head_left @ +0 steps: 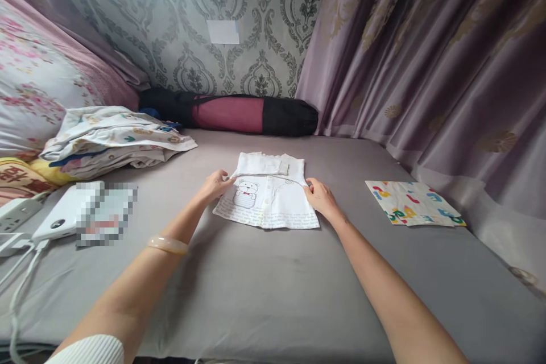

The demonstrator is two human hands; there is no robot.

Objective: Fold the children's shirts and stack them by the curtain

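Note:
A small white shirt with a drawn bear, printed lettering and a row of front buttons lies spread on the grey bed sheet. A sleeve is folded flat across its upper part. At the shirt's left side edge, my left hand has its thumb and fingers closed on the fabric. My right hand grips the opposite edge at about the same height, its fingertips partly hidden. A pale bangle circles my left forearm.
A folded cloth with colourful shapes lies to the right. On the left are piled clothes, a white power bank with cables, a blurred flat item and a power strip. A black-and-maroon long bag rests by the wall.

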